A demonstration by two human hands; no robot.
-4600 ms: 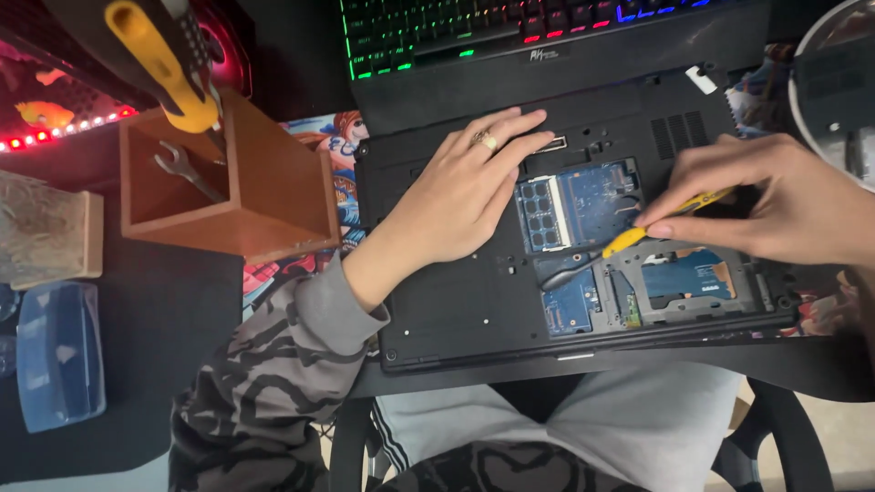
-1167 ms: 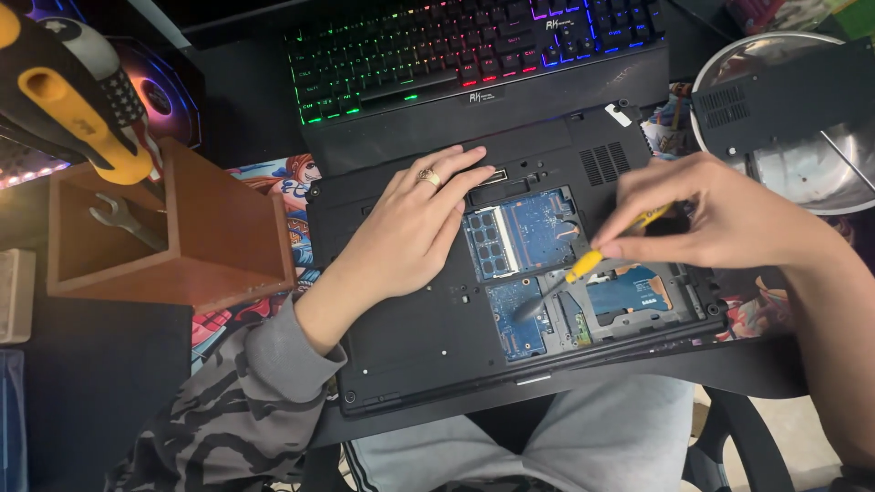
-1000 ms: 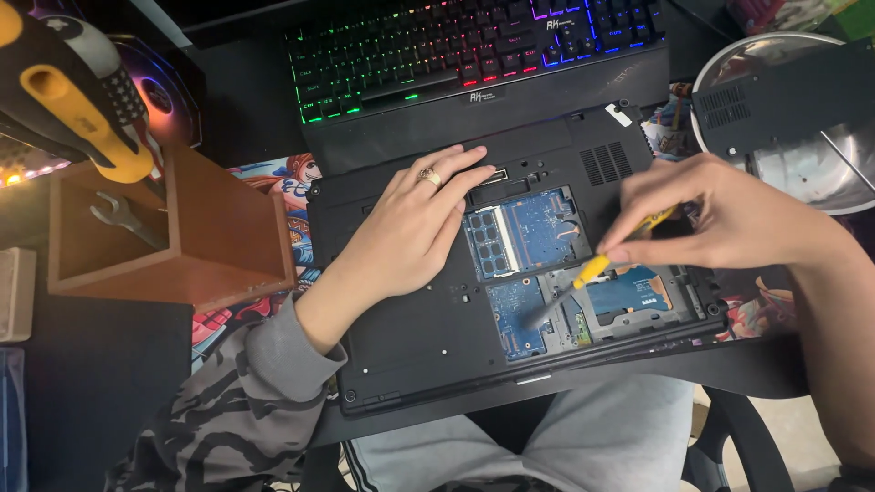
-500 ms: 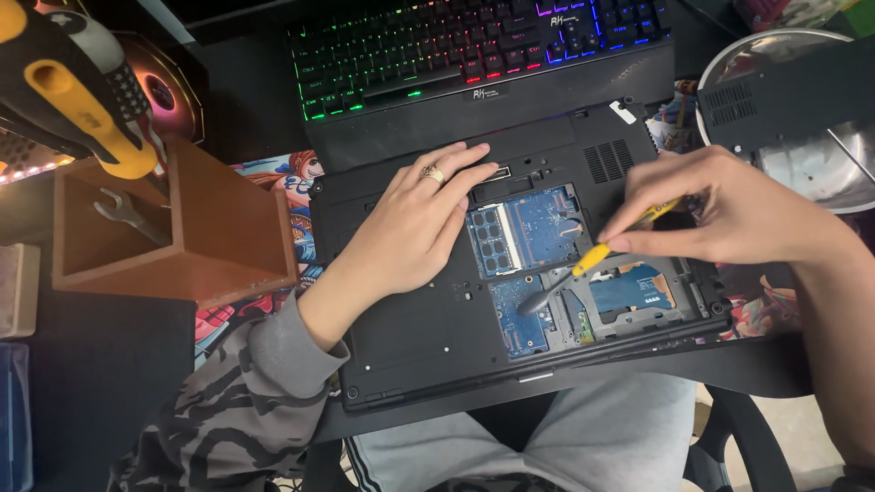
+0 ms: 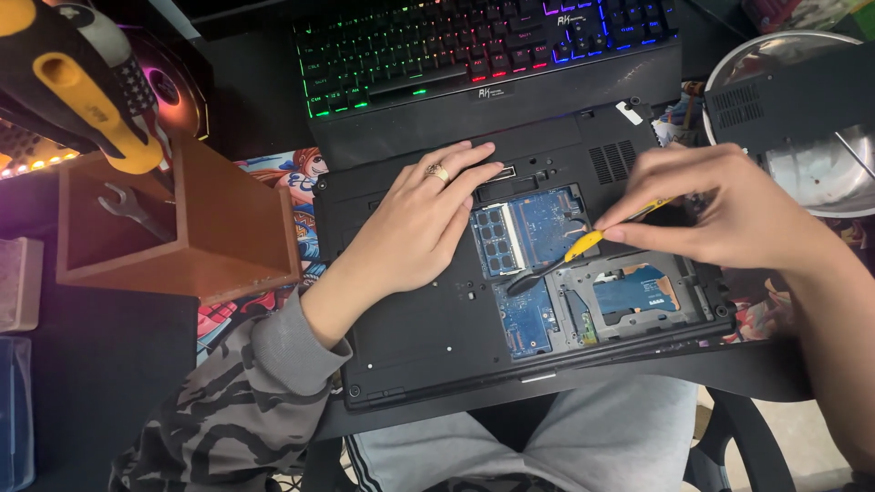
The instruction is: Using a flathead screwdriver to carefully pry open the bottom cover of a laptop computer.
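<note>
A black laptop (image 5: 410, 346) lies upside down on the desk edge with its bottom cover off, showing blue circuit boards (image 5: 533, 228) and a metal drive bay (image 5: 638, 292). My left hand (image 5: 419, 223), with a ring on one finger, rests flat on the laptop's base beside the memory slot. My right hand (image 5: 720, 214) pinches a thin yellow-handled screwdriver (image 5: 570, 255). Its dark tip touches the board near the middle of the open bay.
A keyboard (image 5: 474, 46) with rainbow backlight sits behind the laptop. A wooden tool box (image 5: 228, 228) holding a wrench and yellow-black screwdrivers (image 5: 91, 91) stands at the left. The removed black cover (image 5: 784, 105) lies on a round metal tray (image 5: 820, 173) at the right.
My right hand has shifted the screwdriver slightly, its tip moving a little left and down on the board. My left hand has stayed flat on the laptop.
</note>
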